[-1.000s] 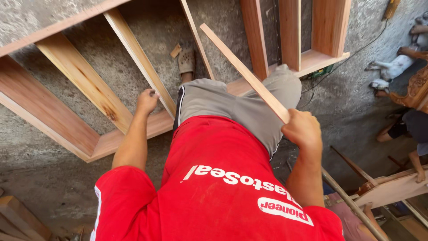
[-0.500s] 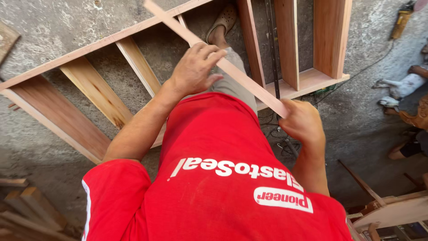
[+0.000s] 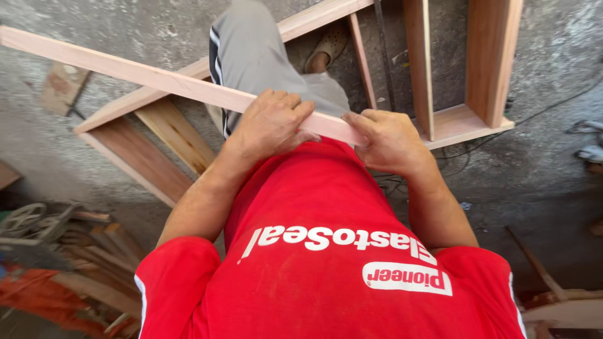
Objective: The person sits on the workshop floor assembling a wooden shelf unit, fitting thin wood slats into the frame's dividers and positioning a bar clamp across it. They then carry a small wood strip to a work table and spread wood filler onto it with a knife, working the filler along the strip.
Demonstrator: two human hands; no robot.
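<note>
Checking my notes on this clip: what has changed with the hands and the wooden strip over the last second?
The left hand left the frame on the floor and took hold of the wooden strip. The strip swung from steeply angled to nearly level, pointing left. The right hand kept its end; the wooden frame stayed on the floor.

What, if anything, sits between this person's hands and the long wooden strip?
Nothing visible. The left hand wraps over the wooden strip and the right hand grips its near end; both touch it directly, above the wooden frame on the floor.
</note>
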